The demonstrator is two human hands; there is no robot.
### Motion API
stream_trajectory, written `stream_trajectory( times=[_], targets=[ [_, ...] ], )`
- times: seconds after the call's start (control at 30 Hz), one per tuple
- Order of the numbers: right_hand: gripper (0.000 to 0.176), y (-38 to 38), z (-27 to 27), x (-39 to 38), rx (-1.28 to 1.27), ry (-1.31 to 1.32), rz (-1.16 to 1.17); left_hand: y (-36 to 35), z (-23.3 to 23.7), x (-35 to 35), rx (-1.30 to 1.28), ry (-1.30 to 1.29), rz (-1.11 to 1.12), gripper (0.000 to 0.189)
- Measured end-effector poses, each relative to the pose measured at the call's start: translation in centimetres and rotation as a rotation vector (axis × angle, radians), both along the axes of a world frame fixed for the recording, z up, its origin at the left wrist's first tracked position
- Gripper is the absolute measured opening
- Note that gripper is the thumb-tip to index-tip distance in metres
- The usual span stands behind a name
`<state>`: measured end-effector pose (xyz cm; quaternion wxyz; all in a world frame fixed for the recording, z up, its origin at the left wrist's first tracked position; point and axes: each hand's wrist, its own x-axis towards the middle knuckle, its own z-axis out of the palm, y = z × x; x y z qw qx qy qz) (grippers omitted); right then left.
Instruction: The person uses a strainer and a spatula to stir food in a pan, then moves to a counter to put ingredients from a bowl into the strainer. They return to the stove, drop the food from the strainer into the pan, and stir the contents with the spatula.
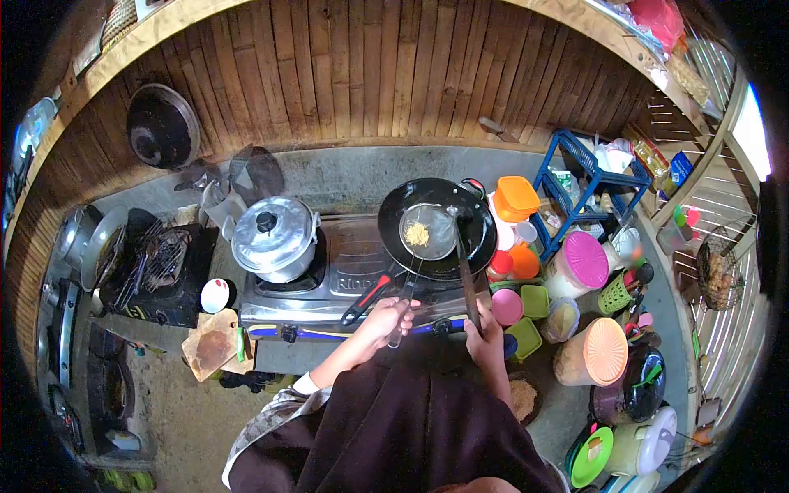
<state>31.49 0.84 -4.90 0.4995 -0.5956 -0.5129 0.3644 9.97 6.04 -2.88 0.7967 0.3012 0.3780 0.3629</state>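
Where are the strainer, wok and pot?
Strainer (441, 235), head view: bare mesh, right of the yellowish bits.
Wok (482, 226), head view: bare inner wall, right side.
Pot (275, 237), head view: lid, below its knob.

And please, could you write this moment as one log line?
left hand: holds strainer over wok | right hand: holds long utensil | strainer contents: yellowish bits

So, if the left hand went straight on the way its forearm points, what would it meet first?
Most likely the near rim of the round black wok; the left hand looks to clear the silver metal stove, but its height is unclear from one view.
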Motion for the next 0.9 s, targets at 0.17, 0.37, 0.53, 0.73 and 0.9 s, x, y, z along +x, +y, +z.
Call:
stream_trajectory(
  times=[0.17, 0.37, 0.53, 0.73, 0.9],
  targets=[
    [0.046, -0.5, 0.1, -0.4, 0.165, -0.181, 0.031, 0.0, 0.0, -0.1, 0.001, -0.017, 0.003, 0.022],
    [0.045, -0.4, 1.3, -0.8, 0.16, -0.296, -0.012, -0.7, 0.6, 0.3, 0.009, 0.027, 0.01, 0.023],
    [0.045, -0.1, 2.0, -1.2, 0.22, -0.365, -0.102, -0.9, 0.9, 0.3, 0.022, 0.031, -0.016, 0.023],
    [0.045, -1.0, 1.9, -0.6, 0.163, -0.218, -0.04, -0.6, 0.4, 0.0, 0.002, 0.007, 0.004, 0.023],
    [0.044, -1.4, 1.4, -0.8, 0.11, -0.21, -0.002, -0.7, 0.7, 0.0, -0.013, 0.0, 0.013, 0.022]
  ],
)
